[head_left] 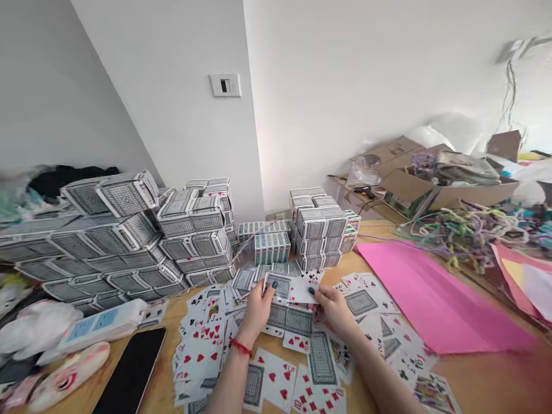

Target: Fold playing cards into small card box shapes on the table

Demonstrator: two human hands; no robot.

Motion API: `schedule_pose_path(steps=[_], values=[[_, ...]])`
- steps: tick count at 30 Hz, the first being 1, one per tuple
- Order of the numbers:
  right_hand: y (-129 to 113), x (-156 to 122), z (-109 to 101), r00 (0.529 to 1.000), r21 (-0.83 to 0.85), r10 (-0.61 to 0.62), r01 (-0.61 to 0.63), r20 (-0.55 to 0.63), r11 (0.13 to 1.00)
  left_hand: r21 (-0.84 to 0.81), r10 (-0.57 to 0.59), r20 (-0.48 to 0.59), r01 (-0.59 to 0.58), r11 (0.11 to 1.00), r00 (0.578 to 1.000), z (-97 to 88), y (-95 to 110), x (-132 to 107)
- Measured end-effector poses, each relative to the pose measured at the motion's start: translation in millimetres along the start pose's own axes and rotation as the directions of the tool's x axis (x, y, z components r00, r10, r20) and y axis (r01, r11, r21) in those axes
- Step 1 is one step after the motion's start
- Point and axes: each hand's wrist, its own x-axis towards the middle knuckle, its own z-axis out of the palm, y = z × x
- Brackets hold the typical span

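Observation:
My left hand [257,309], with a red string bracelet at its wrist, pinches a grey-patterned playing card [279,286] back side up. Close beside it, my right hand [334,307] has its thumb and fingers closed on a white-faced playing card [299,290] with red marks. The two held cards meet or overlap between my hands; which lies in front is hard to tell. Below and around them, loose playing cards [276,376] lie scattered, some face up and some back up. A ten of diamonds [318,398] lies near the front edge of the view.
Stacked card boxes [129,230] rise at the left, with another stack [321,230] behind my hands. A black phone [131,371] and a white packet [103,326] lie at left. Pink paper [431,299], tangled yarn [470,233] and a cardboard box [470,195] occupy the right.

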Motion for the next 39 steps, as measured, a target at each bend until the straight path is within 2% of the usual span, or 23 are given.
schedule_pose_path(steps=[5, 10, 15, 27, 30, 35, 39], values=[[-4.5, -3.7, 0.1, 0.999, -0.03, -0.015, 0.017, 0.048, 0.999, -0.02, -0.053, 0.027, 0.053, 0.998, 0.998, 0.6, 0.0, 0.5], [-9.5, -6.6, 4.6, 0.996, -0.05, 0.028, -0.024, 0.084, 0.998, -0.038, 0.019, 0.018, -0.019, 0.999, 1.0, 1.2, 5.8, -1.7], [-9.1, -7.6, 8.9, 0.99, -0.051, 0.018, -0.011, 0.141, 0.999, -0.063, 0.074, 0.069, -0.07, 0.996, 0.995, 5.5, 7.4, -4.6], [7.2, 1.4, 4.1, 0.984, -0.203, 0.019, 0.018, 0.178, 0.979, -0.029, 0.038, 0.103, -0.036, 0.999, 0.994, 7.6, 6.2, -6.5], [7.7, 2.0, 4.5, 0.982, -0.211, 0.016, 0.025, 0.187, 0.977, -0.039, 0.029, 0.124, -0.024, 0.999, 0.992, 8.8, 5.0, -6.0], [7.7, 2.0, 5.4, 0.976, -0.193, -0.002, 0.045, 0.217, 0.98, -0.081, 0.085, 0.109, -0.076, 0.994, 0.99, 10.5, 5.3, -6.1], [4.2, 0.0, 7.5, 0.973, -0.19, 0.012, 0.032, 0.229, 0.981, -0.055, 0.076, 0.111, -0.07, 0.996, 0.991, 10.2, 8.0, -7.3]])
